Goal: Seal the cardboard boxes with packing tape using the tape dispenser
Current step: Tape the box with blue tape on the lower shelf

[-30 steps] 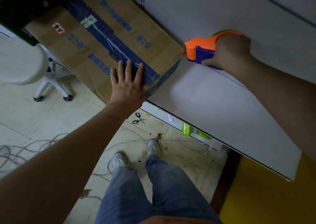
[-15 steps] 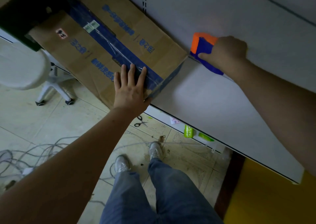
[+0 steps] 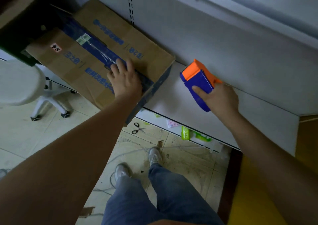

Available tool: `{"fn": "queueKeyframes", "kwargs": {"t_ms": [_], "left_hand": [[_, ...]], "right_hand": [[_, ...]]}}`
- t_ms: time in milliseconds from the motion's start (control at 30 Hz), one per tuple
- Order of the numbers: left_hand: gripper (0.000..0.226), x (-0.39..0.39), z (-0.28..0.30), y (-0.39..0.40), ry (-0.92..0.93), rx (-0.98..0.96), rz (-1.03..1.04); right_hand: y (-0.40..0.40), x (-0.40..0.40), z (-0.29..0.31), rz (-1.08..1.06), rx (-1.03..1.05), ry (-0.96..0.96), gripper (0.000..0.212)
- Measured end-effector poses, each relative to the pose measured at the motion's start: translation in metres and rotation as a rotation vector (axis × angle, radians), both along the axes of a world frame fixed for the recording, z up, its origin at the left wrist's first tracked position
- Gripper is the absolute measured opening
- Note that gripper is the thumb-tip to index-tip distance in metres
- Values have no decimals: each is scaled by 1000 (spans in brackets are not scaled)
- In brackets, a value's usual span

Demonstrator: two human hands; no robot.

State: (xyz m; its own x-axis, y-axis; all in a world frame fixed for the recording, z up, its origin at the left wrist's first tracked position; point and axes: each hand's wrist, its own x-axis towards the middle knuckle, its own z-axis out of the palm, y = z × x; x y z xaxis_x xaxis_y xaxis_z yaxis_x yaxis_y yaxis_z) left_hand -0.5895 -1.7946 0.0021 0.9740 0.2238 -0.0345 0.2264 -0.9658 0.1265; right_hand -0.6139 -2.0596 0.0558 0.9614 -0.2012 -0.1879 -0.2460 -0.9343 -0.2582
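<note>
At centre left, the left hand (image 3: pixel 126 82) presses flat, fingers straight, on the blue tape strip of the brown printed cardboard box (image 3: pixel 120 52), which overhangs the white desk (image 3: pixel 173 94). Right of centre, the right hand (image 3: pixel 222 99) grips the orange-and-blue plastic tape dispenser (image 3: pixel 197 80) over bare desk.

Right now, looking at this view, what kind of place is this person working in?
Probably a stockroom or shop back room used for packing. A taped cardboard box sits on a white metal shelf with slotted uprights, and scissors and loose cables lie on the scuffed tile floor by a wheeled stool.
</note>
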Motion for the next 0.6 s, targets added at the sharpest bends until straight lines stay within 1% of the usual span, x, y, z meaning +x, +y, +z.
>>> {"fn": "queueKeyframes", "kwargs": {"t_ms": [33, 67, 100, 133, 167, 200, 267, 300, 400, 467, 533, 600], "left_hand": [[47, 4, 3, -5, -77, -17, -66], [56, 8, 3, -13, -135, -38, -216], [61, 11, 3, -21, -161, -59, -413], [63, 14, 0, -31, -147, -59, -609], [64, 17, -2, -38, -95, -20, -742], [65, 24, -9, -43, -29, 41, -812], [70, 40, -21, -47, 62, 122, -800], [72, 47, -23, -49, 93, 126, -773], [74, 67, -26, -55, 110, 29, -656], [69, 71, -25, -63, 55, 62, -621], [59, 75, -22, -73, 16, 93, -592], [46, 85, -19, -80, 51, 93, -552]], "right_hand": [[-2, -6, -5, -15, 20, 12, 60], [-3, -11, -11, -28, 43, 23, 60], [-3, -16, -16, -46, 71, 29, 59], [-4, -20, -21, -68, 106, 29, 57], [-4, -25, -26, -92, 143, 26, 55], [-4, -29, -30, -118, 179, 22, 53], [-3, -37, -38, -162, 237, 18, 51], [-3, -40, -42, -173, 254, 14, 50], [-3, -47, -49, -179, 276, -6, 47], [-3, -50, -52, -188, 293, -15, 45], [-1, -53, -54, -196, 315, -17, 43], [-1, -56, -56, -208, 354, -35, 45]]}}
